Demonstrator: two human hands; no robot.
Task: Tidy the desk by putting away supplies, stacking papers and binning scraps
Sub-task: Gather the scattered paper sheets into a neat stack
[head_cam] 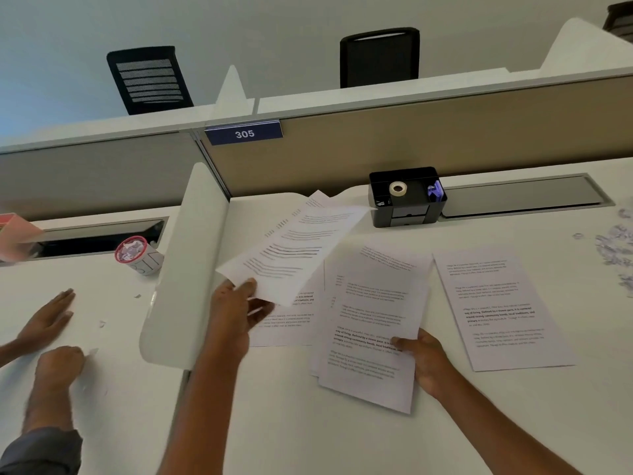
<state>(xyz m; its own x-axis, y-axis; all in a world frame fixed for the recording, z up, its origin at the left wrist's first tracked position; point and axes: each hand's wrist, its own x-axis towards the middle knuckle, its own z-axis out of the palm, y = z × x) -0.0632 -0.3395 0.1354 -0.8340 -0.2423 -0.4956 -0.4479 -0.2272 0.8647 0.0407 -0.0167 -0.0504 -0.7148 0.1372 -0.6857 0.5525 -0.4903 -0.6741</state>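
Now: left hand pinches a printed sheet by its near corner, lifted over the desk. Right hand grips the paper pile at its right edge. Light, floppy sheets; probably steadier held mid-edge.

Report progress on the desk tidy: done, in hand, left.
Done: the tape roll sits in the black organizer. In hand: the left hand holds up a lifted sheet, and the right hand grips the paper stack. Left: a loose sheet lies alone to the right, a second sheet lies beneath the lifted one, and paper scraps litter the far right.
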